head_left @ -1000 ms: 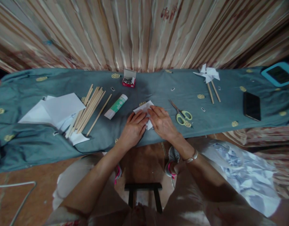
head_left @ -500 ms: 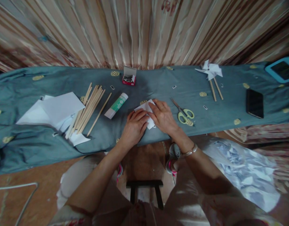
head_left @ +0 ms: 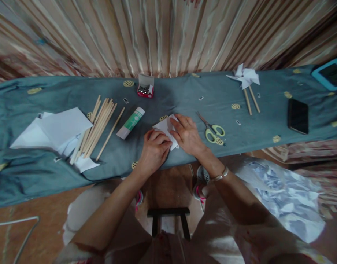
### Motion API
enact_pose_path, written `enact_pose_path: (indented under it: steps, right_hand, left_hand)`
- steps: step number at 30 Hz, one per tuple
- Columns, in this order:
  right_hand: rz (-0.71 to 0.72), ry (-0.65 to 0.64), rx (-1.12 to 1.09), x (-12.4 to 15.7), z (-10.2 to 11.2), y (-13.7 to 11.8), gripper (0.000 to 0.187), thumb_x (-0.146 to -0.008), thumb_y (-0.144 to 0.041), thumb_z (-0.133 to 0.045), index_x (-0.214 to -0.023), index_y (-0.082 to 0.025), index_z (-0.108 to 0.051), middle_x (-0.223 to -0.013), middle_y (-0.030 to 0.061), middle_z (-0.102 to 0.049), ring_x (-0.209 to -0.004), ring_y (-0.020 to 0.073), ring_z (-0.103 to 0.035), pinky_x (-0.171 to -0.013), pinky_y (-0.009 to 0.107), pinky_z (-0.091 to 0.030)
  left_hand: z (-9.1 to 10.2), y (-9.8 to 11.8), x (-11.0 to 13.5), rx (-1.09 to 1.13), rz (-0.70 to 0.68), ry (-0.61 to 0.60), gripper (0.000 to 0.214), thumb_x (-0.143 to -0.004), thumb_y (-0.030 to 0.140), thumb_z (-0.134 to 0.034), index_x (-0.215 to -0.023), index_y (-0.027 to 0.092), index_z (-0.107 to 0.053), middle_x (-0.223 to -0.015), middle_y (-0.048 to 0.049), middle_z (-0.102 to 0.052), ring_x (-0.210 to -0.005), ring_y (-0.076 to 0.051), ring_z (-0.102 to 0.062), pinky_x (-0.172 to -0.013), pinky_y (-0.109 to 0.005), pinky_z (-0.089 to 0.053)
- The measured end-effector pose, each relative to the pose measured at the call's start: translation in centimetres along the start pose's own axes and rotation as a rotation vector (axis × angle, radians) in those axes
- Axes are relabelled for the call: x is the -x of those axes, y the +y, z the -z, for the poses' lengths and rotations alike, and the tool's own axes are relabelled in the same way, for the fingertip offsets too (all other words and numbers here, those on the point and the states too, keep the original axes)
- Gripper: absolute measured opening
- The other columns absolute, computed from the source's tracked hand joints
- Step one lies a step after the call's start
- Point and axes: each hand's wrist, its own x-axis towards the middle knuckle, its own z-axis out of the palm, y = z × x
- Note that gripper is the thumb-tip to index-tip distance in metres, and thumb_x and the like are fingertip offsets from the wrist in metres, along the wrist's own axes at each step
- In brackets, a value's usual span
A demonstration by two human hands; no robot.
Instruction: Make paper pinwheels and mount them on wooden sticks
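Observation:
A small folded white paper [head_left: 165,126] lies on the teal cloth [head_left: 185,95] near the table's front edge. My left hand [head_left: 154,149] rests on its near left corner with the fingers curled and pressed down on it. My right hand [head_left: 187,134] lies flat over the paper's right side, fingers stretched toward its far corner. Most of the paper is hidden under the two hands.
Green-handled scissors [head_left: 212,129] lie just right of my right hand. A glue stick [head_left: 130,122], a bundle of wooden sticks [head_left: 98,125] and loose white sheets [head_left: 55,130] lie to the left. A pin box [head_left: 145,87], finished paper pinwheels [head_left: 247,81], a phone [head_left: 297,116] and a tablet [head_left: 331,73] sit farther off.
The view has shifted slightly. My left hand's fingers have curled tighter on the paper's near corner. My right hand stays flat on it.

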Motion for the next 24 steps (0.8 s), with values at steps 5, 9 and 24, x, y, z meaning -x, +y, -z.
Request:
enact_pose_path:
  steps: [5, 9, 24]
  right_hand:
    - [0.008, 0.011, -0.005, 0.0, -0.1, 0.1, 0.047, -0.1, -0.034, -0.043, -0.139, -0.011, -0.054, -0.147, 0.0172, -0.049, -0.13, 0.0332, -0.042, -0.106, 0.052, -0.04]
    - [0.004, 0.01, -0.004, 0.1, -0.2, 0.2, 0.047, -0.1, -0.036, -0.043, -0.138, -0.012, -0.054, -0.146, 0.0167, -0.049, -0.129, 0.0335, -0.042, -0.106, 0.053, -0.04]
    - [0.009, -0.001, -0.012, 0.1, 0.2, -0.1, 0.047, -0.1, -0.036, -0.043, -0.139, -0.012, -0.053, -0.146, 0.0177, -0.049, -0.13, 0.0335, -0.042, -0.105, 0.052, -0.04]
  left_hand:
    - [0.3, 0.4, 0.8, 0.0, -0.025, -0.029, 0.018, -0.093, 0.017, -0.055, -0.093, 0.018, -0.073, -0.095, -0.0057, -0.073, -0.1, -0.023, -0.058, -0.098, -0.047, -0.042]
    - [0.5, 0.7, 1.3, -0.006, -0.029, -0.045, 0.017, -0.093, 0.016, -0.055, -0.095, 0.018, -0.072, -0.096, -0.0058, -0.073, -0.1, -0.023, -0.059, -0.099, -0.047, -0.042]
    - [3.6, -0.2, 2.7, -0.004, 0.077, 0.065, 0.017, -0.092, 0.02, -0.056, -0.104, 0.021, -0.069, -0.102, -0.0061, -0.071, -0.109, -0.023, -0.061, -0.107, -0.05, -0.043]
